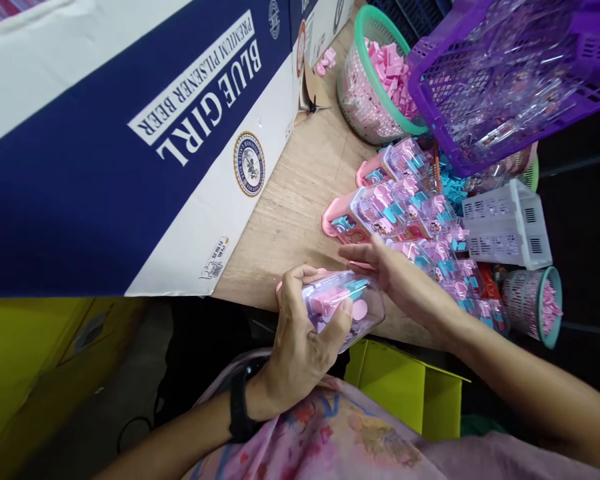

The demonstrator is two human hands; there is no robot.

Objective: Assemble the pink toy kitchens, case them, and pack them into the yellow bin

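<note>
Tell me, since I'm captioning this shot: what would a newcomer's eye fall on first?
Probably the big blue-and-white beer carton filling the upper left, its lettering upside down. Next, perhaps, the bright purple basket of clear plastic pieces, tilted at the upper right. Then the pink-and-blue toy in a clear cover, held in the left hand at the table's near edge.

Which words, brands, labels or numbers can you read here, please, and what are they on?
"BLUE GIRL": white-and-blue beer carton, upside down.
"PREMIUM PILSENER BEER": same carton, white strip.
Too small or blurred: the carton's round horse-and-rider seal, corner label and upper emblem; stickers on the pink toy cases.
</note>
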